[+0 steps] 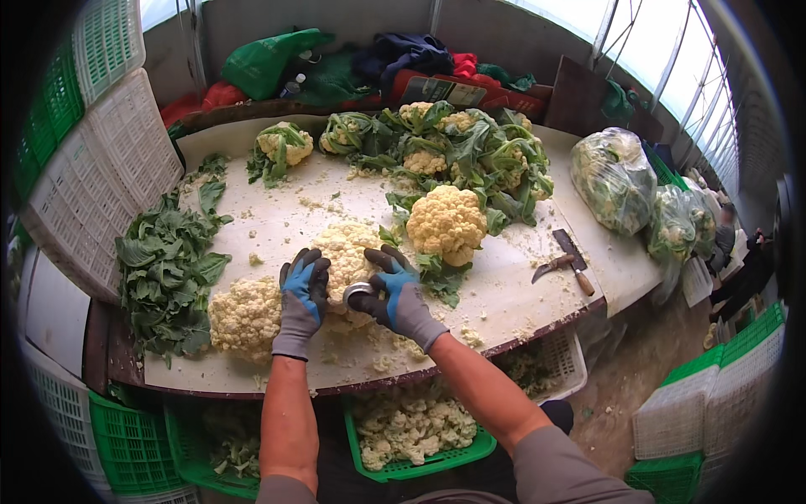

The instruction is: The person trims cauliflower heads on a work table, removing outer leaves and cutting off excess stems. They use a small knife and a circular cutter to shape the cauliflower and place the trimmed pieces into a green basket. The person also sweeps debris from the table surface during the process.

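Both hands wear grey, blue and black work gloves. My left hand [304,296] rests against the left side of a cauliflower head [345,252] on the white worktable [277,208]. At its right side, my right hand [393,293] has a round metal tool [357,291] held at the thumb, its working part mostly hidden. Another trimmed cauliflower head [247,320] lies just left of my left wrist. To the right of my right hand sits a yellowish cauliflower head [447,222]. A curved knife [554,267] and a cleaver [573,258] lie farther right.
Leafy cauliflowers [466,148] are heaped at the back, cut leaves [170,277] at the left. Bagged cauliflowers [614,179] stand at the right. Below the table edge, a green crate [488,444] holds florets. Stacked crates [82,195] border the left side. People are in the right background.
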Available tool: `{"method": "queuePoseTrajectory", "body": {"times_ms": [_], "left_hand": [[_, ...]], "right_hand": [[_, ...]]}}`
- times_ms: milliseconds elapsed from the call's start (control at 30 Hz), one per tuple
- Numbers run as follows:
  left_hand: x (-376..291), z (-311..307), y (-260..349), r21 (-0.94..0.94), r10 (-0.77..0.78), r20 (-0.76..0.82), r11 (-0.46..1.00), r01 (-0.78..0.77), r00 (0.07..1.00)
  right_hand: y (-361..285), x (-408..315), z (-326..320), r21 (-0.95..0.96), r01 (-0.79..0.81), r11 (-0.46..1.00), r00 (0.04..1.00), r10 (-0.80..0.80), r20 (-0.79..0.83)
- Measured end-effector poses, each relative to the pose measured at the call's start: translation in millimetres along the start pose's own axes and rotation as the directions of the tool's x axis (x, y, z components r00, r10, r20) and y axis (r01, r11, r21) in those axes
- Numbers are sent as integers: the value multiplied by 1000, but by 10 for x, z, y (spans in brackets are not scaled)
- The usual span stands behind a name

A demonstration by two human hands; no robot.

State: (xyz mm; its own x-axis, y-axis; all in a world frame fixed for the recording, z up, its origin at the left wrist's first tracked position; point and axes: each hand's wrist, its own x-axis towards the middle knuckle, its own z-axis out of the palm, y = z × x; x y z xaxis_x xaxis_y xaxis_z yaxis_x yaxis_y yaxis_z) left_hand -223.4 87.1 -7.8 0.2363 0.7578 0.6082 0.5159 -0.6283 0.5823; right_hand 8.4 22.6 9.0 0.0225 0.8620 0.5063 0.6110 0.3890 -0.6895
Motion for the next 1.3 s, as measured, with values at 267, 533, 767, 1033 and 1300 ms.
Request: {"method": "queuePoseTrajectory", "body": {"times_ms": [267, 533, 767, 1033, 1300], "left_hand": [[-78, 14, -241, -97, -114, -69, 989, 107, 991], [-78, 110, -410, -254, -120, -105, 963, 90, 987], [215, 42, 119, 36, -96, -53, 995, 98, 994], [231, 111, -80, -148, -87, 10, 985, 88, 996], [190, 150, -141, -122, -41, -43, 992, 35, 998]], "right_hand": [[-75, -284, 165, 373, -255, 892, 863, 384, -328], [265, 123, 194, 780, -223, 585, 718, 640, -274], [-201, -426, 454, 490, -369, 790, 880, 467, -89], [-722, -632, -99, 33, -122, 992, 992, 122, -11], [5, 86, -338, 431, -239, 870, 929, 334, -161]]}}
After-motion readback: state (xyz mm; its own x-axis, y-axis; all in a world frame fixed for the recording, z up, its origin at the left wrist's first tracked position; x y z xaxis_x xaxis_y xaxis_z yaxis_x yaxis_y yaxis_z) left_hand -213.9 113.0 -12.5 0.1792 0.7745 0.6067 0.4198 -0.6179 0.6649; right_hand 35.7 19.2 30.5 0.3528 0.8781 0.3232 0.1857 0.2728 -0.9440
